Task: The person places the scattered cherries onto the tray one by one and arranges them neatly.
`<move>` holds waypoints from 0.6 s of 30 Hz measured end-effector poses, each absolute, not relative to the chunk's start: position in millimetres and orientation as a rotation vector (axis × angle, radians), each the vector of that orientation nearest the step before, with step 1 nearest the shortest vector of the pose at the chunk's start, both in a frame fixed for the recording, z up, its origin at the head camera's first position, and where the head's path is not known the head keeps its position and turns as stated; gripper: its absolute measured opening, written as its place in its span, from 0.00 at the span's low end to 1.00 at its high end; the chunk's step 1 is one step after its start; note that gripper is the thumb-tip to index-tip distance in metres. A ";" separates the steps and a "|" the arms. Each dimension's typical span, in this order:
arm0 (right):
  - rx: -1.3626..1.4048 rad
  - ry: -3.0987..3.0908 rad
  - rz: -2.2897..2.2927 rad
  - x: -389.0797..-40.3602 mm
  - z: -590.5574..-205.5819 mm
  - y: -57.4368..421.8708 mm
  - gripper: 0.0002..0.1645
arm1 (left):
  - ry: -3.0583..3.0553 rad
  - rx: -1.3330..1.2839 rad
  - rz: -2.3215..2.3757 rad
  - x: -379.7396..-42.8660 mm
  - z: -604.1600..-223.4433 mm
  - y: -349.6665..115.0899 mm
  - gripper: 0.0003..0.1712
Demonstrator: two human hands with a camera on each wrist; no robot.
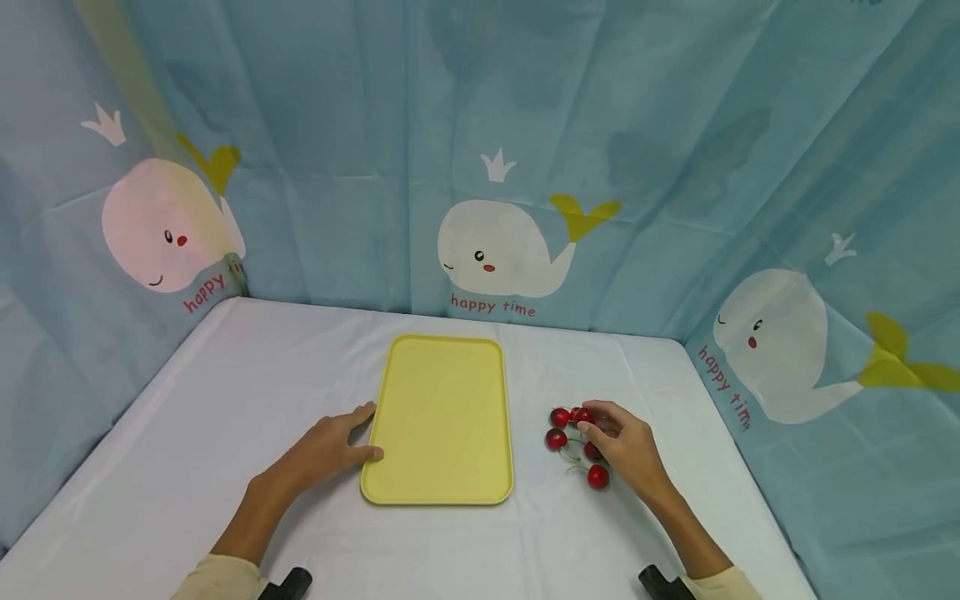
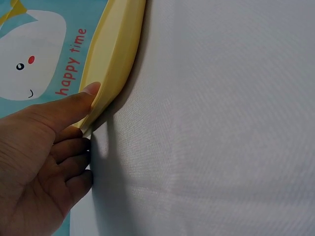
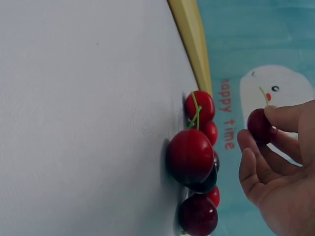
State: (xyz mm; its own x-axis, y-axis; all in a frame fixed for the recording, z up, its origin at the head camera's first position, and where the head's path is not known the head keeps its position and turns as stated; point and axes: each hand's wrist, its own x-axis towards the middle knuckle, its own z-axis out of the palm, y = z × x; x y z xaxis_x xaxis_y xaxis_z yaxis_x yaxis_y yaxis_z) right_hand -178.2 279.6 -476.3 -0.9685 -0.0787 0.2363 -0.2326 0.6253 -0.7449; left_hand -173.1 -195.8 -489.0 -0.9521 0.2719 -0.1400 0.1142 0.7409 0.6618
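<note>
A shallow yellow tray (image 1: 442, 417) lies on the white cloth, its long sides running away from me. My left hand (image 1: 337, 442) grips its left edge. In the left wrist view the thumb (image 2: 78, 105) lies over the tray's rim (image 2: 123, 59), with the other fingers curled at the outer side. To the right of the tray, my right hand (image 1: 624, 442) pinches a dark red cherry (image 3: 260, 125) by thumb and fingers, its green stem pointing up. Several more cherries (image 3: 191, 156) lie in a loose cluster below and beside that hand, some partly hidden.
White cloth (image 1: 315, 358) covers the table. Blue curtains (image 1: 337, 167) printed with whales rise along the back and both sides. Among the loose cherries, one (image 1: 597, 477) sits nearest me and another (image 1: 556, 439) sits nearest the tray.
</note>
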 end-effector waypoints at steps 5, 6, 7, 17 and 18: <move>0.247 -2.669 1.306 -174.3 -476.0 271.6 0.21 | 2.712 0.298 1.007 -172.4 -487.9 -195.3 0.55; 0.247 -2.664 1.315 -173.7 -475.9 269.8 0.22 | 2.710 0.292 1.010 -172.4 -487.7 -195.1 0.55; 0.244 -2.661 1.327 -173.2 -475.9 268.1 0.22 | 2.709 0.286 1.013 -172.4 -487.6 -195.1 0.55; 0.307 -2.648 1.415 -170.4 -477.3 249.0 0.20 | 2.718 0.289 1.020 -171.9 -488.7 -194.3 0.55; 0.319 -2.642 1.421 -169.9 -477.0 246.8 0.20 | 2.720 0.292 1.019 -171.6 -488.5 -194.0 0.55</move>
